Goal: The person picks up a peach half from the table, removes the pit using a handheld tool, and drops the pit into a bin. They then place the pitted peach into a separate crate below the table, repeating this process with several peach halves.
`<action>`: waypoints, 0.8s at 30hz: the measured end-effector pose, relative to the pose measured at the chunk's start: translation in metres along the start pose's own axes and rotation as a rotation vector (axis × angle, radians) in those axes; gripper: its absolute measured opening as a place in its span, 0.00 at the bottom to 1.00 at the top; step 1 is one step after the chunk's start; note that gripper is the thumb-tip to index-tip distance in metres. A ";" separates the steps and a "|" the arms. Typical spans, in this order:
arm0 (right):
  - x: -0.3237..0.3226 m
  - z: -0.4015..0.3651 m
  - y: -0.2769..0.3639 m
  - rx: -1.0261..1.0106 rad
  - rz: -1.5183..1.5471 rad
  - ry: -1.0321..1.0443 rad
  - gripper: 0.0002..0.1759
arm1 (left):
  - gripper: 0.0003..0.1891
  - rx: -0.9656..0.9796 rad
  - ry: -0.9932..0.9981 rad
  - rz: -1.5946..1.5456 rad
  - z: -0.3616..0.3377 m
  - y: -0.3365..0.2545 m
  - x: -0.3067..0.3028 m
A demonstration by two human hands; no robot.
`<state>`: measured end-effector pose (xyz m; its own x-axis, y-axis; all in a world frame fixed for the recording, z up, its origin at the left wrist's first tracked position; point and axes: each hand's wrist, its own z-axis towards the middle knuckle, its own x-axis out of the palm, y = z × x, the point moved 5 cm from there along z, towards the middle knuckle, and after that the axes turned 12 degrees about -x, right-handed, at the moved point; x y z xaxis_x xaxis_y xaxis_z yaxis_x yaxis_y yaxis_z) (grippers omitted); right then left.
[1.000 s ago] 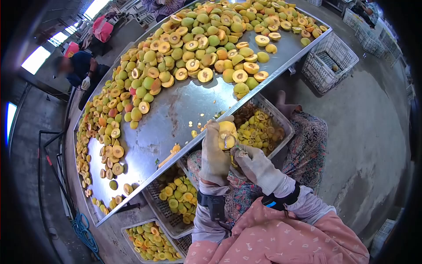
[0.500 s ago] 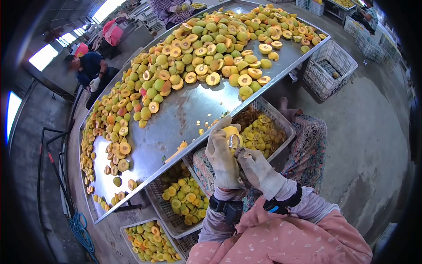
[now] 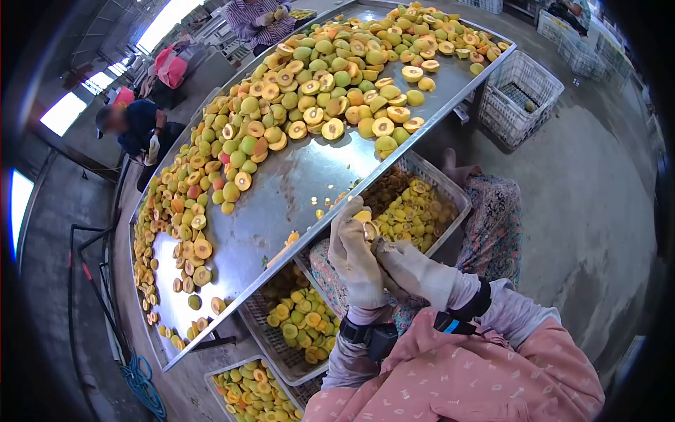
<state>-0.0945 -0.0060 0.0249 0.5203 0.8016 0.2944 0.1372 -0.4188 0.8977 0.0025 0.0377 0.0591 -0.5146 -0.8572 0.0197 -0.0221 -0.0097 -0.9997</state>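
My left hand, in a pale work glove, is closed around a yellow peach half. Against the cut face sits the curved metal end of a small pitting tool. My right hand, also gloved, closes on that tool; its handle is hidden in the fingers. Both hands are close together, over my lap and just off the near edge of a metal table. Below and beyond them stands a crate holding yellow fruit pieces and brown pits.
Many halved peaches are heaped across the table. Beneath its edge stand a crate of yellow pieces and another filled crate. A white crate is at right. Two people sit beyond the table. A blue hose lies left.
The view has shifted slightly. My left hand has turned the peach half, and the tool's metal end shows less. Both hands remain together.
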 end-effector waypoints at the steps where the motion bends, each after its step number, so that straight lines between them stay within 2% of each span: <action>1: 0.001 0.001 -0.006 0.004 0.005 0.001 0.20 | 0.22 0.012 0.017 0.005 0.001 -0.001 0.000; 3: 0.000 0.006 -0.013 -0.146 0.018 -0.042 0.19 | 0.22 0.022 0.029 0.012 0.002 -0.003 -0.003; 4: 0.000 0.006 -0.013 -0.147 0.020 -0.042 0.19 | 0.22 -0.060 0.115 -0.045 0.005 -0.001 -0.002; 5: -0.005 0.005 -0.009 -0.210 -0.239 -0.106 0.20 | 0.22 -0.142 0.200 -0.104 0.005 0.002 0.001; 6: -0.011 0.006 -0.002 -0.275 -0.501 -0.168 0.21 | 0.22 -0.139 0.200 -0.107 0.006 0.001 0.004; 7: -0.014 0.009 -0.013 -0.272 -0.498 -0.170 0.21 | 0.21 -0.159 0.156 -0.093 0.005 0.003 0.003; 9: -0.006 0.018 -0.027 -0.650 -0.422 0.063 0.25 | 0.21 -0.186 0.111 -0.076 0.001 0.008 0.003; 10: -0.004 0.013 -0.013 -0.649 -0.419 0.062 0.25 | 0.21 -0.112 0.084 -0.019 0.001 0.006 0.003; 12: 0.002 -0.003 -0.006 0.158 0.051 0.094 0.30 | 0.22 -0.036 0.056 0.038 0.003 -0.001 0.003; 13: 0.005 -0.005 -0.007 0.162 0.054 0.098 0.30 | 0.21 0.009 0.112 0.087 0.004 -0.007 0.003; 15: 0.009 -0.005 0.003 -0.101 0.144 0.071 0.31 | 0.21 0.055 0.163 0.138 0.006 -0.014 0.003; 16: 0.008 -0.007 0.004 -0.098 0.146 0.074 0.31 | 0.22 0.046 0.210 0.079 0.006 -0.016 0.004; 17: 0.009 -0.012 0.004 -0.056 0.220 0.146 0.32 | 0.23 0.039 0.257 0.018 0.006 -0.017 0.005; 18: 0.010 -0.015 0.006 -0.015 0.288 0.217 0.32 | 0.24 -0.290 0.304 -0.299 0.010 0.004 0.005; 22: 0.007 -0.019 0.015 0.068 0.254 0.181 0.34 | 0.24 -0.170 0.290 -0.070 0.015 0.011 0.001; 24: 0.008 -0.018 0.003 0.278 0.481 0.346 0.34 | 0.26 -0.068 0.395 -0.164 0.017 0.019 0.002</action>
<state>-0.1047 0.0065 0.0361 0.2833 0.5690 0.7720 0.1934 -0.8223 0.5351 0.0157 0.0270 0.0400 -0.7879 -0.5842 0.1950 -0.1805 -0.0838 -0.9800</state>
